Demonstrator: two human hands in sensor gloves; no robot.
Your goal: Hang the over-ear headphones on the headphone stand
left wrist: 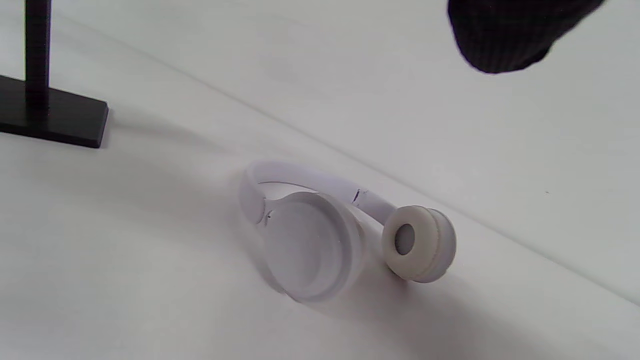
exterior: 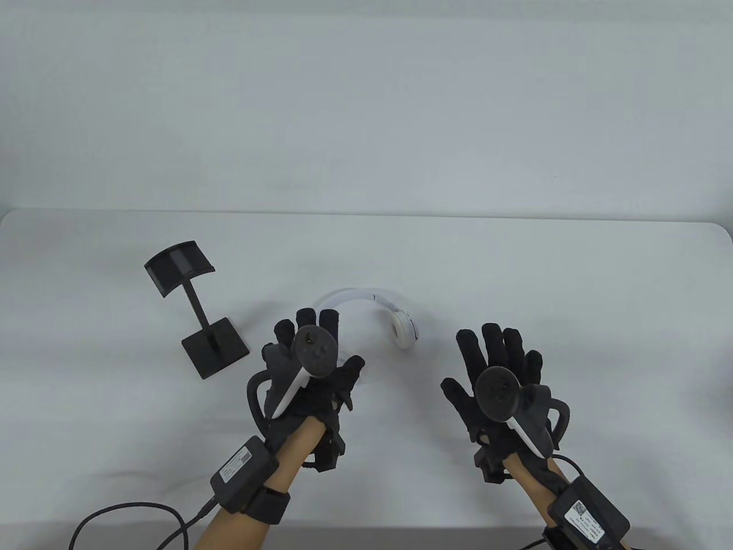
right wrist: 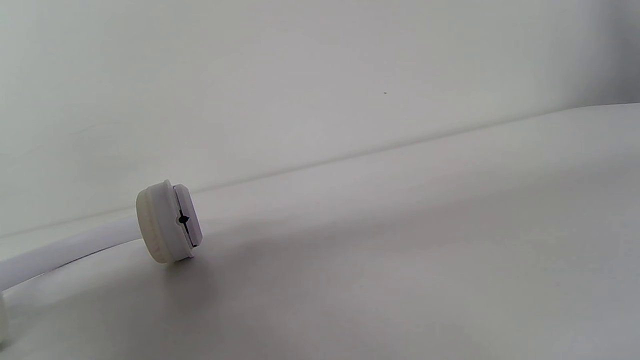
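White over-ear headphones (exterior: pixel 381 309) lie on the white table (exterior: pixel 515 275) near its middle; they also show in the left wrist view (left wrist: pixel 320 235) and the right wrist view (right wrist: pixel 167 222). A black headphone stand (exterior: pixel 197 312) stands upright to their left, with its base and post in the left wrist view (left wrist: pixel 55 112). My left hand (exterior: pixel 312 349) hovers over the near left earcup with fingers spread, holding nothing; one fingertip (left wrist: pixel 505 35) shows. My right hand (exterior: pixel 498 366) is open and empty, to the right of the headphones.
A pale wall (exterior: pixel 366 103) rises behind the table's far edge. Black cables (exterior: pixel 131 515) run from the wrist units at the near edge.
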